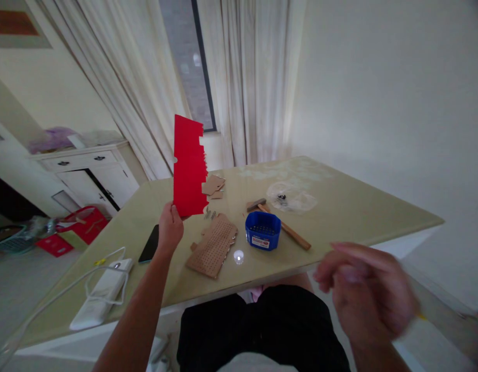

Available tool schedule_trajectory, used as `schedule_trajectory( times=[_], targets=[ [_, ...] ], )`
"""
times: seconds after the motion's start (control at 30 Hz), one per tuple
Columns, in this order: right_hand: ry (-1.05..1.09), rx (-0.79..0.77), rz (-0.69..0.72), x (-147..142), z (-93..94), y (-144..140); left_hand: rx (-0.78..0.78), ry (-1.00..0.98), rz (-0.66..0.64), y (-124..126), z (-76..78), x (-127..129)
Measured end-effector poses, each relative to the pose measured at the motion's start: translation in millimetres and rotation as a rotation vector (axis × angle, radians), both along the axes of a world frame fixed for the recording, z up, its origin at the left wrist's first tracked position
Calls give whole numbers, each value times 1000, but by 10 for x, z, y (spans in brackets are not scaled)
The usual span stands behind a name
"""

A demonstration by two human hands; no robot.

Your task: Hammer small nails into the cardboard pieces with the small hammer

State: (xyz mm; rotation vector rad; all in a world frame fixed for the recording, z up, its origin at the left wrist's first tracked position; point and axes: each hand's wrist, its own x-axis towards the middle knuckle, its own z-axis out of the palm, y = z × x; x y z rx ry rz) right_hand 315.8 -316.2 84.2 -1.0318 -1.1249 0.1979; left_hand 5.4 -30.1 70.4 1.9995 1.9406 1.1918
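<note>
Head view shows the left hand [170, 227] pinching the red panel's [189, 166] bottom corner above the table [339, 206]; thin, light, stiff, probably brittle at its notches. Right hand [365, 294] blurred, grip unclear.

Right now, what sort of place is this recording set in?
Most likely a room in a home, used for a craft job. White curtains hang over a window, a white dresser stands by the wall, and the table holds a hammer and a perforated board.

The pale green table [339, 206] bears a pegboard [212, 245], blue box [262, 230], hammer [283, 226], phone [149, 244], power bank [101, 293] and plastic bag [293, 199].
</note>
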Motion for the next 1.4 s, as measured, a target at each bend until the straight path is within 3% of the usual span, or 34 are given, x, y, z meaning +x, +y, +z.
schedule_trajectory(
  times=[0.03, 0.13, 0.2, 0.27, 0.37, 0.43, 0.47, 0.6, 0.7, 0.8, 0.87, 1.0, 1.13, 1.4],
  targets=[
    [15, -55, -17, -32, -46, 148, 30, -60, -41, -214, -85, 78],
    [-15, -257, 116, -160, -204, 470, 48, -220, -168, -991, -499, 341],
    [22, -353, 180, -225, -332, 552, -38, -514, -276, -1516, -824, 495],
    [137, -468, 257, -243, -459, 543, -214, -670, -363, -1933, -1067, 601],
    [368, -541, 358, -187, -585, 438, -478, -713, -673, -2227, -1121, 675],
    [420, -538, 403, -139, -606, 361, -589, -739, -865, -2213, -976, 704],
    [423, -544, 444, -126, -604, 328, -595, -792, -899, -2163, -879, 722],
    [410, -667, 737, -164, -615, 253, -524, -1089, -766, -1868, -545, 846],
    [390, -772, 801, -215, -678, 223, -568, -1199, -683, -1725, -431, 928],
    [309, -802, 822, -220, -692, 208, -609, -1232, -694, -1713, -401, 935],
    [292, -732, 825, -208, -655, 223, -620, -1183, -719, -1756, -402, 910],
    [334, -570, 638, -197, -597, 297, -623, -1074, -763, -1865, -399, 875],
    [371, -593, 533, -214, -632, 338, -666, -1080, -785, -1913, -402, 879],
    [383, -607, 498, -262, -740, 362, -757, -1114, -808, -1937, -463, 806]
  ],
)
